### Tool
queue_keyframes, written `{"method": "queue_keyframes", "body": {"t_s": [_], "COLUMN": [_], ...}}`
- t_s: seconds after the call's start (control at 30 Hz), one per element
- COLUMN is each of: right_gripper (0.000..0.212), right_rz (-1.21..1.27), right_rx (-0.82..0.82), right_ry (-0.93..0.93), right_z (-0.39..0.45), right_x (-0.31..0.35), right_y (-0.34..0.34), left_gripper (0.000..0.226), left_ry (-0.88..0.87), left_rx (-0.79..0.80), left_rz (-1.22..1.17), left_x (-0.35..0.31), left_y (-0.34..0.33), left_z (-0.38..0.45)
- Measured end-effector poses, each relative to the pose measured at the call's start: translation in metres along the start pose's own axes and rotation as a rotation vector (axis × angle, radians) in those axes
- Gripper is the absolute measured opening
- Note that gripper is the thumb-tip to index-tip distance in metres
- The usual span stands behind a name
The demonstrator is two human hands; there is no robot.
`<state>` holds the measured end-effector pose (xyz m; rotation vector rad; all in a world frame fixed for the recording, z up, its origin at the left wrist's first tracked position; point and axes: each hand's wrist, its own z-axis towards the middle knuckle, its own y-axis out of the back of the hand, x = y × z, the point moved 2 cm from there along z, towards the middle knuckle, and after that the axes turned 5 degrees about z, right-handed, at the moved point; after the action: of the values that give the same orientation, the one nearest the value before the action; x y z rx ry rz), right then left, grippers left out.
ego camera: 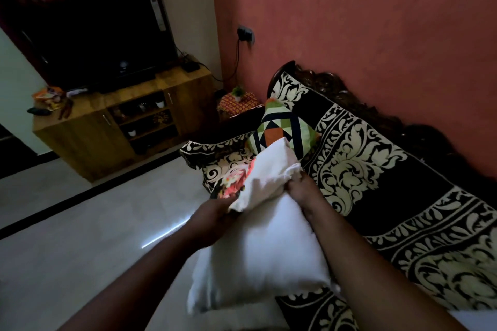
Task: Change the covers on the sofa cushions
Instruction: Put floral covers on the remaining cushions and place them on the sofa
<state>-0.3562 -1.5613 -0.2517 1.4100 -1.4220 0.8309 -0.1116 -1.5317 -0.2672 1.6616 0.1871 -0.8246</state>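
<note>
Two hands met at the bare cushion (258, 244) above the sofa (376, 169): left hand (215, 212) gripped the floral cover (231, 180), right hand (304, 193) pinched white fabric. Your opening probably needed stretching wide first.

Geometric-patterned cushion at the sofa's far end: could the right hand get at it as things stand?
Probably not straight away. The right hand grips the white cushion insert, which rises between it and the geometric-patterned cushion. Letting go and reaching over the insert looks feasible, since nothing else blocks that corner of the sofa.
</note>
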Motion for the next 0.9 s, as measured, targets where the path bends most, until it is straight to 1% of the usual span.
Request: {"method": "queue_keyframes", "body": {"t_s": [0.03, 0.07, 0.13, 0.17, 0.23, 0.27, 0.3, 0.37, 0.47, 0.5, 0.53, 0.6, 0.67, 0.73, 0.77, 0.83, 0.9], "right_gripper": [0.016, 0.014, 0.007, 0.004, 0.011, 0.013, 0.013, 0.017, 0.027, 0.03, 0.037, 0.063, 0.085, 0.094, 0.1, 0.122, 0.136], "right_rz": [-0.006, 0.01, 0.097, 0.14, 0.244, 0.282, 0.286, 0.258, 0.186, 0.212, 0.266, 0.323, 0.307, 0.266, 0.224, 0.112, 0.049], "right_rx": [-0.018, -0.015, 0.007, 0.013, 0.021, 0.027, 0.058, 0.149, 0.259, 0.277, 0.289, 0.274, 0.262, 0.214, 0.191, 0.195, 0.118], "right_ry": [-0.03, -0.067, -0.135, -0.165, -0.188, -0.194, -0.188, -0.157, -0.081, -0.07, -0.056, -0.004, 0.074, 0.16, 0.187, 0.22, 0.235], "right_z": [0.002, 0.004, 0.005, 0.005, 0.002, 0.001, 0.001, 0.002, 0.006, 0.006, 0.008, 0.009, 0.004, -0.012, -0.021, -0.042, -0.055], "right_x": [0.002, 0.002, 0.001, -0.001, -0.002, 0.0, 0.001, 0.008, 0.021, 0.028, 0.033, 0.041, 0.041, 0.024, 0.008, -0.025, -0.044], "right_y": [0.005, 0.01, 0.01, 0.007, 0.001, 0.001, 0.001, 0.001, 0.003, 0.008, 0.013, 0.03, 0.043, 0.045, 0.04, 0.017, -0.01], "left_gripper": [0.021, 0.031, 0.05, 0.065, 0.09, 0.094, 0.093, 0.078, 0.044, 0.039, 0.038, 0.043, 0.05, 0.054, 0.054, 0.055, 0.048], "left_ry": [-0.058, -0.124, -0.2, -0.216, -0.213, -0.223, -0.229, -0.284, -0.484, -0.511, -0.497, -0.355, -0.102, 0.129, 0.204, 0.257, 0.255], "left_rx": [0.042, 0.039, -0.032, -0.05, -0.021, 0.004, 0.017, -0.024, -0.177, -0.208, -0.235, -0.356, -0.473, -0.493, -0.506, -0.522, -0.493], "left_rz": [0.009, 0.054, 0.233, 0.301, 0.349, 0.361, 0.372, 0.403, 0.465, 0.463, 0.446, 0.366, 0.227, 0.055, -0.026, -0.154, -0.243], "left_x": [-0.012, -0.02, -0.026, -0.024, -0.02, -0.023, -0.026, -0.037, -0.046, -0.046, -0.042, -0.036, -0.035, -0.032, -0.031, -0.033, -0.04], "left_y": [-0.002, -0.005, -0.008, -0.008, -0.007, -0.008, -0.007, -0.01, -0.021, -0.024, -0.027, -0.028, -0.02, -0.01, -0.003, 0.007, 0.01], "left_z": [-0.003, -0.004, -0.005, -0.005, -0.004, -0.002, 0.001, 0.007, 0.011, 0.011, 0.012, 0.016, 0.023, 0.038, 0.045, 0.057, 0.066]}}
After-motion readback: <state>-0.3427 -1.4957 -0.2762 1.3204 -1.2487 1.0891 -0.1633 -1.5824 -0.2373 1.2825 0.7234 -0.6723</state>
